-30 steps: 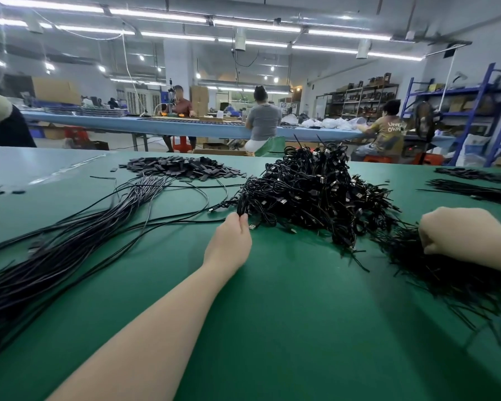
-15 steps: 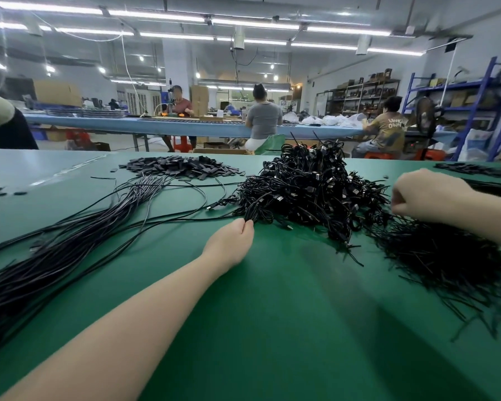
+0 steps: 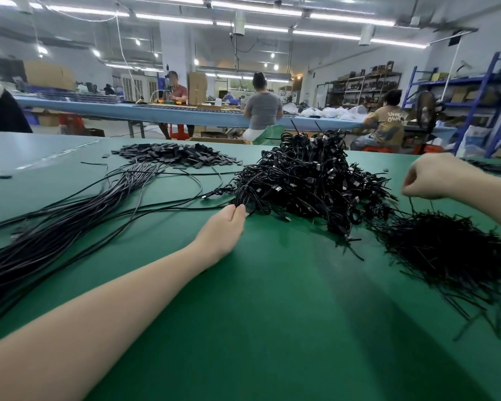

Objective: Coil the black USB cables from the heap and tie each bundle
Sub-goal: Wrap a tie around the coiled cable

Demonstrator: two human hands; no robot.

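1. Green worktop fills most of the view; its near and side edges are cut off by the frame.
2. Long straight black cables fan across the left side, running off the left edge, so their far ends are out of sight.
3. Heap of coiled black USB cables sits at centre, at the worktop's back edge; single bundles inside it are hard to tell apart.
4. Pile of thin black ties lies at right, just beside the heap; its right part is blurred and cut off by the frame.
5. Flat pile of small dark tabs sits back left, behind the straight cables; what they are is hard to make out.
6. Left hand is stretched forward at the heap's near-left edge, fingers curled together, pinching a cable bundle at the heap's rim; the fingertips are partly hidden behind the hand.
7. Right hand is raised above the ties pile, fingers curled in a pinch on a thin tie hanging down from it; the tie is faint.
8. The two hands are well apart, with the heap between them.
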